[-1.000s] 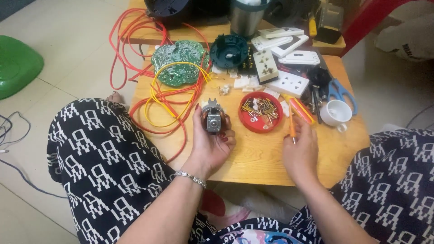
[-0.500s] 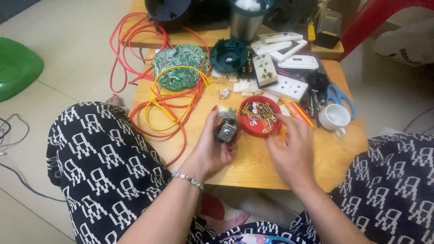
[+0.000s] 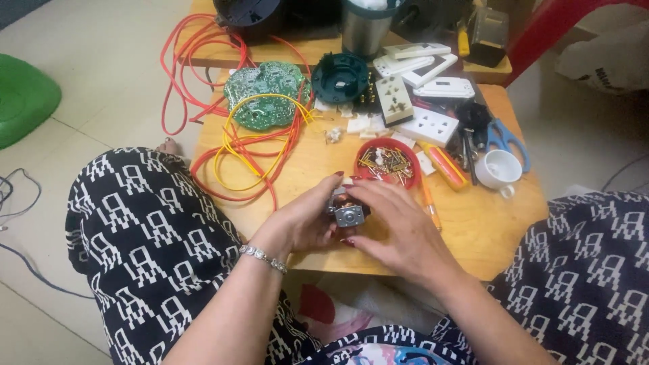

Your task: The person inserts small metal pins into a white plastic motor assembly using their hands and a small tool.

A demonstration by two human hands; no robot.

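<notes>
From the head camera, the left hand (image 3: 307, 220) cups a small metal motor (image 3: 347, 213) from the side, fingers curled around it. The right hand (image 3: 392, 226) closes over its top and far side. The motor sits just above the wooden table (image 3: 503, 216), near a red dish of screws (image 3: 387, 164).

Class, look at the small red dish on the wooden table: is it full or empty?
Not empty. The red dish holds a heap of small metal screws and bits covering most of its bottom, and it sits upright on the table.
</notes>
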